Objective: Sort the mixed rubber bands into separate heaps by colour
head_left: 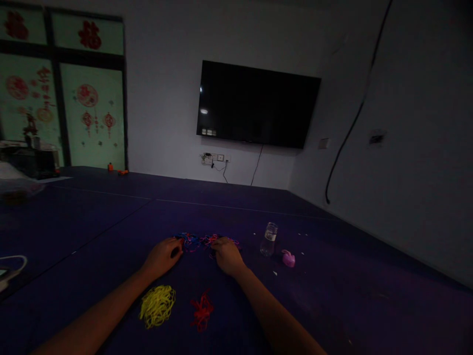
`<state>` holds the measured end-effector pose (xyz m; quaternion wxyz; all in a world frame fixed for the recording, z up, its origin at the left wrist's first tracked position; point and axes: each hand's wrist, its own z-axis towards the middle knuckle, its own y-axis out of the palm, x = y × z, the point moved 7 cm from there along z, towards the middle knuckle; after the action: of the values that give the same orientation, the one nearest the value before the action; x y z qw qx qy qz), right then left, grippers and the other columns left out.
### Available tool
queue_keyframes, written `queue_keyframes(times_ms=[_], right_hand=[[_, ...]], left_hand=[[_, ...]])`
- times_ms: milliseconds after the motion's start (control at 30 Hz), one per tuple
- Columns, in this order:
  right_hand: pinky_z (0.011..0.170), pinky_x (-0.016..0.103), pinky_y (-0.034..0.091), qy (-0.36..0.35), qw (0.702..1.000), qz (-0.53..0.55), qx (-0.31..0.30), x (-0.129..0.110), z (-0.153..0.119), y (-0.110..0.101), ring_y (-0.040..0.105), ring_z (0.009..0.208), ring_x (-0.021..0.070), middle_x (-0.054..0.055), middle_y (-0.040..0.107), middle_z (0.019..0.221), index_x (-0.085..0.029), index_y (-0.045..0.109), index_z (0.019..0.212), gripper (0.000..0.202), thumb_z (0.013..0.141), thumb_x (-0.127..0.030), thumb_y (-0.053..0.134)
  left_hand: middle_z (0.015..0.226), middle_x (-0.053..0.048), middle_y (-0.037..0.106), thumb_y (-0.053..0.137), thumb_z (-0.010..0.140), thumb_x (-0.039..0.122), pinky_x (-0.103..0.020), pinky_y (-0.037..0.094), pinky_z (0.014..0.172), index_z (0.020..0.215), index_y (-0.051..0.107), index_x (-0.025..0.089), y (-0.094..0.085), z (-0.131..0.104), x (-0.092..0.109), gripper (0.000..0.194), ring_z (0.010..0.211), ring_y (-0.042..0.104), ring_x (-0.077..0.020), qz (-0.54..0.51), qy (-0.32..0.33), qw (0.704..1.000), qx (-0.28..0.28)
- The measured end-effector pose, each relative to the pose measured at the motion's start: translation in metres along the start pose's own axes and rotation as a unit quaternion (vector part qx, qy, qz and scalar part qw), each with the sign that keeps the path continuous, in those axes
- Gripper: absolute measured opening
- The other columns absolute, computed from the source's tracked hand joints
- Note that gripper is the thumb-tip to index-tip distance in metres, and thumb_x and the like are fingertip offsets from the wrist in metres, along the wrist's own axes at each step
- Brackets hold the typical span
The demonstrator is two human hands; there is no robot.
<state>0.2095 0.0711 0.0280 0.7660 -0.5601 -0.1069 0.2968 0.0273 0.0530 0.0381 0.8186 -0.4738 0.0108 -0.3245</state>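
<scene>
A tangle of blue and pink strings [195,241] lies on the purple surface [332,301], both forearms stretched forward to it. The left hand [161,256] curls at the tangle's left end, thumb and fingers bent around a dark gap; the right hand [228,256] arches palm-down over its right part, fingers partly bent. Whether either grips strands cannot be told. Nearer the person than the tangle lie yellow strings [158,305] and red strings [202,311].

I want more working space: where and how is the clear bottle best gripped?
Probably take the clear bottle around its body, from its left, with the right hand: it stands upright, that side faces the hand, and the pink object sits close on its right.
</scene>
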Motion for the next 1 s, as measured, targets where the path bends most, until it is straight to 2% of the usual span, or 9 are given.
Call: queue_keyframes(times_ms=[100,200,333,400,500,567,767,867,1000], right_hand=[[0.093,0.031,0.038,0.063,0.989,0.118,0.061,0.014,0.001,-0.007,0.056,0.104,0.0193,0.007,0.068,0.107,-0.019,0.071,0.095,0.040,0.071,-0.005,0.043],[0.089,0.032,0.041,0.148,0.936,0.297,0.114,0.031,0.002,-0.010,0.059,0.095,0.0199,0.006,0.070,0.094,-0.019,0.073,0.082,0.035,0.069,-0.010,0.043],[0.059,0.025,0.044,0.179,0.899,0.391,0.087,0.027,0.006,-0.008,0.060,0.066,0.0162,0.008,0.070,0.073,-0.013,0.072,0.070,0.034,0.067,-0.014,0.038],[0.047,0.021,0.036,0.150,0.882,0.448,0.004,0.011,0.007,-0.005,0.053,0.052,0.0123,0.008,0.068,0.064,-0.012,0.069,0.061,0.031,0.064,-0.014,0.039],[0.042,0.020,0.029,0.073,0.812,0.530,-0.234,-0.032,-0.003,0.003,0.046,0.046,0.0089,0.005,0.066,0.058,-0.012,0.068,0.057,0.024,0.061,-0.013,0.045],[0.043,0.019,0.029,0.044,0.780,0.519,-0.346,-0.052,-0.014,0.002,0.046,0.047,0.0077,0.003,0.067,0.059,-0.012,0.071,0.064,0.022,0.061,-0.011,0.049],[0.051,0.018,0.034,0.009,0.778,0.457,-0.432,-0.068,-0.024,0.002,0.051,0.056,0.0068,0.000,0.067,0.064,-0.013,0.073,0.073,0.021,0.070,-0.008,0.053],[0.048,0.017,0.033,0.000,0.805,0.447,-0.389,-0.059,-0.014,0.007,0.052,0.053,0.0065,0.000,0.068,0.068,-0.015,0.074,0.078,0.019,0.069,-0.011,0.057],[0.051,0.019,0.039,0.102,0.924,0.358,-0.084,-0.006,0.015,-0.010,0.056,0.056,0.0093,0.003,0.071,0.077,-0.017,0.073,0.092,0.027,0.075,-0.015,0.051]], left_hand=[[0.076,-0.002,0.063,0.047,0.079,0.018,-0.029,0.045,0.073,0.069,0.056,0.021,0.001,0.000,0.000,0.014,0.081,0.060,-0.0188,-0.007,0.000,1.000,-0.011],[0.076,-0.002,0.062,0.047,0.077,0.016,-0.029,0.044,0.071,0.068,0.056,0.021,0.001,0.001,-0.001,0.013,0.080,0.060,-0.0191,-0.008,-0.003,1.000,-0.014],[0.077,-0.002,0.062,0.048,0.076,0.014,-0.027,0.043,0.069,0.071,0.056,0.021,0.002,0.000,-0.002,0.012,0.077,0.059,-0.0181,-0.005,-0.004,1.000,-0.010],[0.077,-0.002,0.062,0.047,0.078,0.015,-0.026,0.043,0.068,0.071,0.056,0.021,0.002,0.000,-0.002,0.012,0.076,0.059,-0.0176,-0.010,0.001,1.000,-0.009],[0.074,-0.001,0.061,0.047,0.080,0.018,-0.025,0.042,0.067,0.070,0.055,0.021,0.002,0.000,0.000,0.013,0.074,0.058,-0.0165,-0.024,0.019,1.000,-0.004],[0.071,-0.001,0.060,0.047,0.080,0.019,-0.024,0.042,0.065,0.068,0.054,0.021,0.001,0.000,0.001,0.014,0.073,0.057,-0.0159,-0.027,0.025,0.999,-0.007],[0.071,0.000,0.059,0.046,0.083,0.027,-0.024,0.040,0.063,0.067,0.055,0.020,0.002,0.000,0.001,0.019,0.071,0.056,-0.0160,-0.017,0.011,0.999,-0.031],[0.071,0.000,0.059,0.045,0.082,0.025,-0.024,0.041,0.064,0.068,0.055,0.020,0.002,0.000,0.000,0.018,0.071,0.057,-0.0158,-0.014,0.006,0.999,-0.032],[0.075,-0.003,0.062,0.046,0.079,0.020,-0.026,0.042,0.066,0.071,0.057,0.020,0.001,0.000,0.000,0.013,0.074,0.058,-0.0176,-0.015,-0.001,1.000,-0.023]])
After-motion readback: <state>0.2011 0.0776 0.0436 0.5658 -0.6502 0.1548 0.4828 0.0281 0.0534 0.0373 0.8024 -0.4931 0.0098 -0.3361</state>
